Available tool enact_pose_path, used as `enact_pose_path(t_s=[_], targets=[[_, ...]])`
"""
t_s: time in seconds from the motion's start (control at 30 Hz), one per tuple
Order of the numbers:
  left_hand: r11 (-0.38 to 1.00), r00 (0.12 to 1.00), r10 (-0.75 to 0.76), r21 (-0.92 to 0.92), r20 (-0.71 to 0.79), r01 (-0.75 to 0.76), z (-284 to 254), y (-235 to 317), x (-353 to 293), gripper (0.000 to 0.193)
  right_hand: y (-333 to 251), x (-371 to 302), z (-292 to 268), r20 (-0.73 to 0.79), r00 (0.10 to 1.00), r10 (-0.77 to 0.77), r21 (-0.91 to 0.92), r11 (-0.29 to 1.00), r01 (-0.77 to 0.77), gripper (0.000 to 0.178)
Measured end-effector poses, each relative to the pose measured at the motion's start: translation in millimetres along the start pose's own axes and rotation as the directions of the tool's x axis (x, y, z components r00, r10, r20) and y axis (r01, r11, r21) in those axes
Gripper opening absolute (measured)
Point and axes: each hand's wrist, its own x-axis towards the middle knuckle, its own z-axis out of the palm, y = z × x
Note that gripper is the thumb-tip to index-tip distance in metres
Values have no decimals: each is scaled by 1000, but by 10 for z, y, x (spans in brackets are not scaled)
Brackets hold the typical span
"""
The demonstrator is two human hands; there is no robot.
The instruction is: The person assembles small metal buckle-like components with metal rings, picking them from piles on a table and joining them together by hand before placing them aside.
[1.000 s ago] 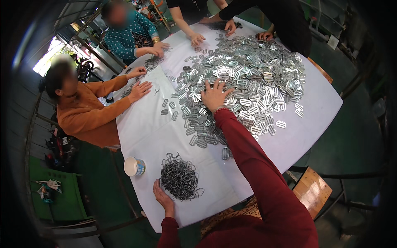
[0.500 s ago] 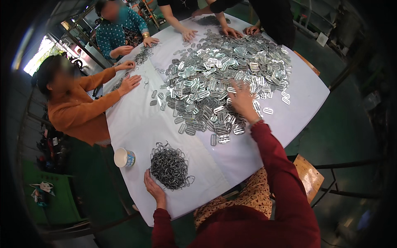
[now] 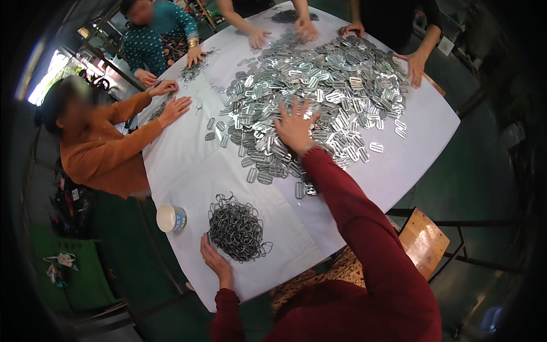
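A wide heap of flat, slotted metal buckles [image 3: 342, 74] spreads over the middle and far part of the white-covered table [image 3: 387, 171]. On top of it lies my right hand [image 3: 297, 126], its fingers spread and nothing gripped in them. At the near left sits a smaller pile of dark wire rings [image 3: 236, 229]. My left hand [image 3: 215, 261] rests on the table with its fingers straight, against the near left edge of that pile, holding nothing.
A paper cup [image 3: 171, 218] stands left of the ring pile. Co-workers line the left and far sides, one in an orange sleeve [image 3: 108, 154]. More rings [image 3: 194, 71] lie before them, and a dark pile [image 3: 290, 16] at the far edge. A wooden stool [image 3: 423, 242] stands right.
My right hand has moved left across the buckle heap, fingers more widely spread. At the far right, a co-worker's hand now rests beside the heap. My left hand has barely moved.
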Motion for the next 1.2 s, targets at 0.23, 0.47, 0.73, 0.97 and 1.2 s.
enact_pose_path(t_s=[0.23,0.47,0.73,0.97,1.2], targets=[[999,999,36,39,23,-37,19,31,9,45,-451,463,311,124,988,-97,43,995,93,52],[1000,1000,-8,-1,11,8,-12,78,-6,46,131,1030,-9,0,994,-110,217,970,108,61],[995,998,49,80,27,-51,17,93,7,47,1928,1273,-169,19,906,424,-200,889,-412,60],[986,999,17,166,32,-22,-18,66,0,46,587,1281,89,90,988,122,-109,988,-112,50],[987,998,58,150,37,-63,27,36,18,43,-320,943,211,174,985,21,-51,999,-12,49]])
